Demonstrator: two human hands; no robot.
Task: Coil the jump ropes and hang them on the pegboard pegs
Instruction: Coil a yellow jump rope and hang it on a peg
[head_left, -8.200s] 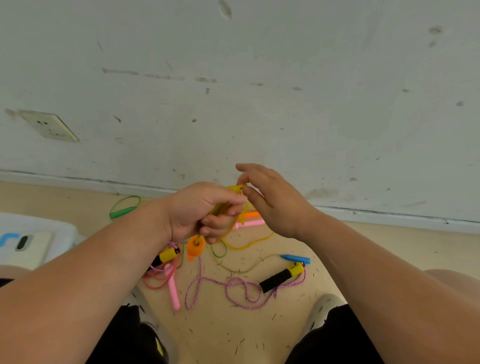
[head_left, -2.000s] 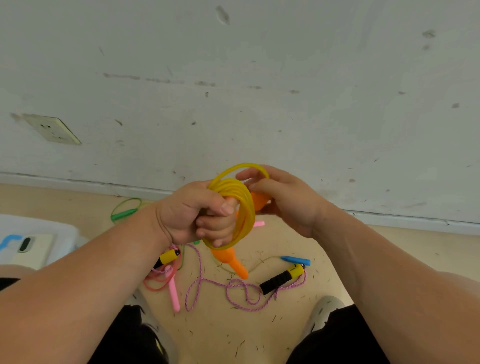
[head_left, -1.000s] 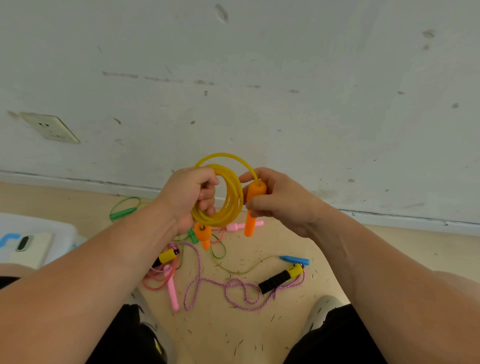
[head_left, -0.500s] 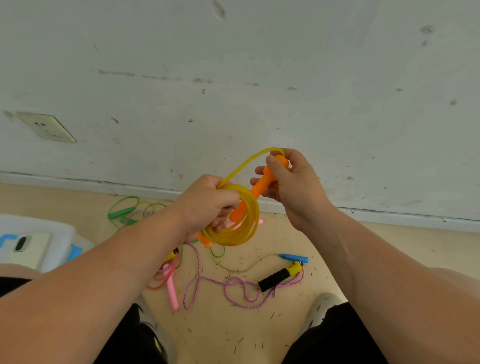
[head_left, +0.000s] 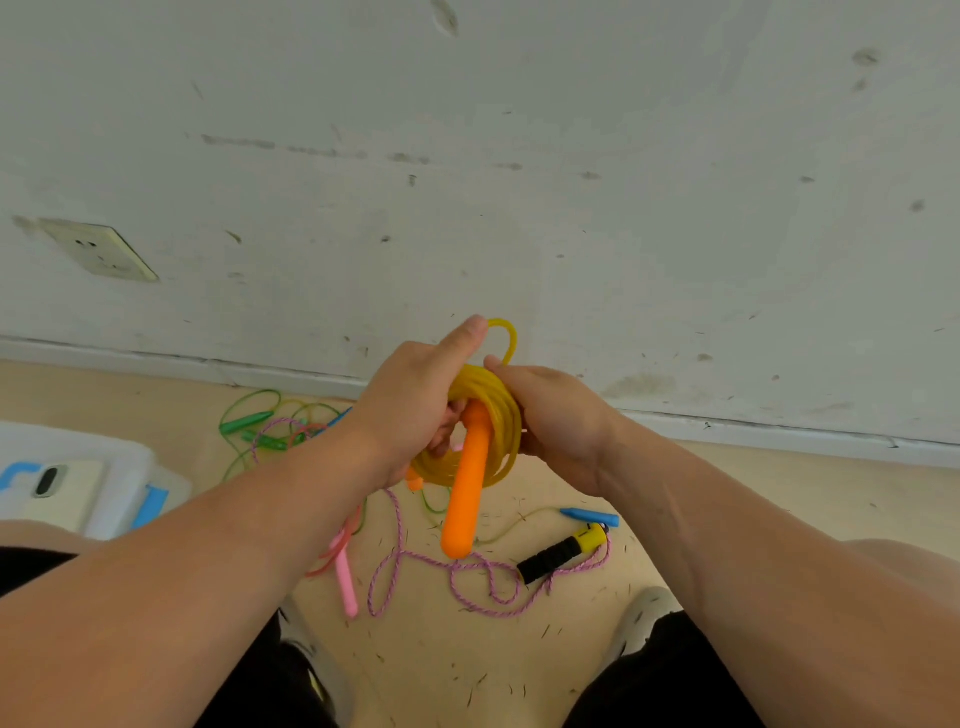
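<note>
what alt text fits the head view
The left hand and right hand grip a coiled yellow rope before a white wall, its orange handle pointing down. Other ropes lie loose on the floor below.

The yellow rope (head_left: 493, 410) looks glossy translucent plastic, its orange handle (head_left: 465, 499) smooth matt plastic, the wall (head_left: 571, 156) rough and scuffed.

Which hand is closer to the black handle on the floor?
Right. The right hand is above the black handle; the left hand is farther left. Both grip the yellow rope.
</note>
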